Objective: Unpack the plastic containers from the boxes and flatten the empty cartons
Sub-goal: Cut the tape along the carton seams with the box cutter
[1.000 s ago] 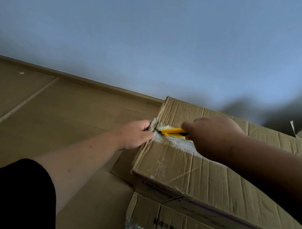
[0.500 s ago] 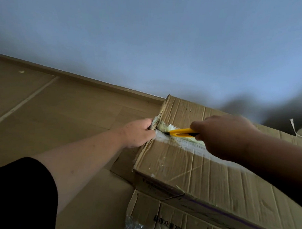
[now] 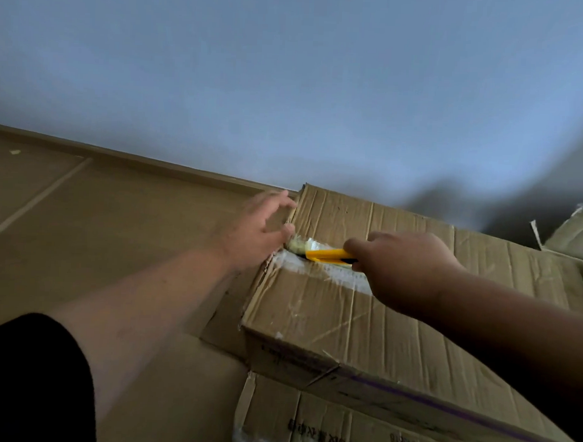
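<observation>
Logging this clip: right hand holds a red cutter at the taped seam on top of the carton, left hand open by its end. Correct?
Not quite. The head view shows the cutter is yellow, not red. The right hand does hold it at the carton seam, left hand open.

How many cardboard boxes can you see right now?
3. The taped box being cut sits centre right; a printed box lies under its near edge; a third box shows only a corner at the far right. More may lie outside the view.

Bare room: wall (image 3: pixel 288 72), skirting (image 3: pixel 186 172), cartons (image 3: pixel 395 323).
</observation>
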